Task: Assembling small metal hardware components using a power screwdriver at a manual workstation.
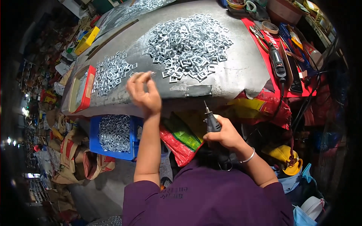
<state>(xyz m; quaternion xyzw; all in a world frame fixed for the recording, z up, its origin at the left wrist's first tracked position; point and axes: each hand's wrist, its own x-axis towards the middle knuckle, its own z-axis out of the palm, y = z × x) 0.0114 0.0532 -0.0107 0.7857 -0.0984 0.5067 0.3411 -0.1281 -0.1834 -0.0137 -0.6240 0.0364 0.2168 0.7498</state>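
Observation:
My right hand [227, 135] is wrapped round a dark grey rotary tool [212, 122], held in front of the table edge. A thin metal bit points up from the tool toward the table. My left hand [145, 94] hovers over the table's near side, slightly blurred, between two piles of metal pieces. Its fingers are curled together, and a small bright bit shows at the fingertips, too small to name. A large heap of square metal rings [190, 45] lies beyond my hands. The smaller pile of square metal rings [110, 73] is to the left.
A red-rimmed tray [89, 90] sits at the table's left edge, near a yellow bin [87, 40]. Below, a blue crate [131, 137] holds more metal pieces. On the right, a second rotary tool [278, 62] with a cable, pliers [258, 34] and tape [270, 27] lie on red sheeting.

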